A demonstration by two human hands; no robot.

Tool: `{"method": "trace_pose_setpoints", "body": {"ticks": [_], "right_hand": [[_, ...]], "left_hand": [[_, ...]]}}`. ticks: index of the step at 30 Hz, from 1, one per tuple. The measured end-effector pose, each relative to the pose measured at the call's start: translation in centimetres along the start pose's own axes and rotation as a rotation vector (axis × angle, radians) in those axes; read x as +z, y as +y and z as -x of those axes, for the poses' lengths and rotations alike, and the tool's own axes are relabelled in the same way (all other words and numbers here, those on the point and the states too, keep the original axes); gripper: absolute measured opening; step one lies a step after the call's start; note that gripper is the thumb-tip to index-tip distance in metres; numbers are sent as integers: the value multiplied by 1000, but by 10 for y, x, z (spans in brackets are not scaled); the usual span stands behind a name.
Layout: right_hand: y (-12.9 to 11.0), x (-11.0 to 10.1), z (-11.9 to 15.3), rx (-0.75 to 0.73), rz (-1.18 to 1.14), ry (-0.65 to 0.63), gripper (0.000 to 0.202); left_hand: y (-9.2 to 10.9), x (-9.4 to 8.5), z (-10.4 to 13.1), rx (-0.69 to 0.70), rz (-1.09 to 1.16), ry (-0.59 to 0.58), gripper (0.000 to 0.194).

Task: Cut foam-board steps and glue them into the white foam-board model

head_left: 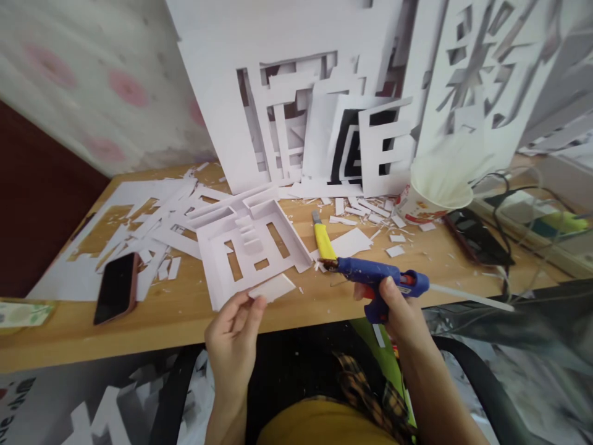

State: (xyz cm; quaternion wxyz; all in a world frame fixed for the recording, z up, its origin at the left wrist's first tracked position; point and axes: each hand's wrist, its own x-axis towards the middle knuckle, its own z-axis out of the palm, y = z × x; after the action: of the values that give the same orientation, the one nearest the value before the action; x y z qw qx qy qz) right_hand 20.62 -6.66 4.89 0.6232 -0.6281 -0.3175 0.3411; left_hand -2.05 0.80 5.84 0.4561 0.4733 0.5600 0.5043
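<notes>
Between the thumb and fingers of my left hand [235, 337] is a small flat white foam-board strip [274, 288]. Just beyond it, on the wooden table, lies a white foam-board character [215, 272] with raised walls and cut-out openings. My right hand [397, 309] is wrapped around the handle of a blue glue gun [370, 271], its dark nozzle pointing left. A long translucent glue stick [470, 296] sticks out of the gun's back end. Behind the nozzle lies a yellow utility knife [323, 236], close to a loose white piece [354, 242].
A phone [117, 288] lies at the left among white offcuts [171, 207]. Cut-out boards [208, 111] lean at the back. On the right are a paper cup [435, 191] with strips in it, another phone [477, 235] and cables [503, 210].
</notes>
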Motion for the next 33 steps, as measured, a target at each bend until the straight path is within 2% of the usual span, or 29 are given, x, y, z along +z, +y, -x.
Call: {"method": "trace_pose_setpoints", "body": {"ticks": [2, 5, 7, 10, 14, 22, 28, 30, 33], "right_hand": [[-1, -5, -1, 30, 36, 74, 56], [1, -9, -1, 42, 31, 9, 54], [0, -9, -1, 0, 18, -73, 52], [-5, -4, -2, -114, 36, -227, 46], [-18, 1, -6, -229, 91, -391, 46], [-24, -2, 1, -221, 116, -420, 51], [-13, -9, 2, -215, 70, -360, 47], [-6, -11, 1, -182, 51, -257, 45], [3, -16, -4, -96, 4, 18, 45]], "left_hand": [[2, -3, -4, 89, 21, -43, 23], [14, -2, -5, 195, 55, -287, 15], [25, 1, -3, 136, 91, -416, 13], [37, 7, 0, -42, 160, -525, 14], [41, 12, 1, -185, 211, -563, 25], [35, 19, 6, -260, 239, -570, 27], [35, 20, 10, -249, 257, -528, 25], [35, 16, 10, -209, 221, -512, 25], [41, 10, 9, -99, 170, -481, 21]]}}
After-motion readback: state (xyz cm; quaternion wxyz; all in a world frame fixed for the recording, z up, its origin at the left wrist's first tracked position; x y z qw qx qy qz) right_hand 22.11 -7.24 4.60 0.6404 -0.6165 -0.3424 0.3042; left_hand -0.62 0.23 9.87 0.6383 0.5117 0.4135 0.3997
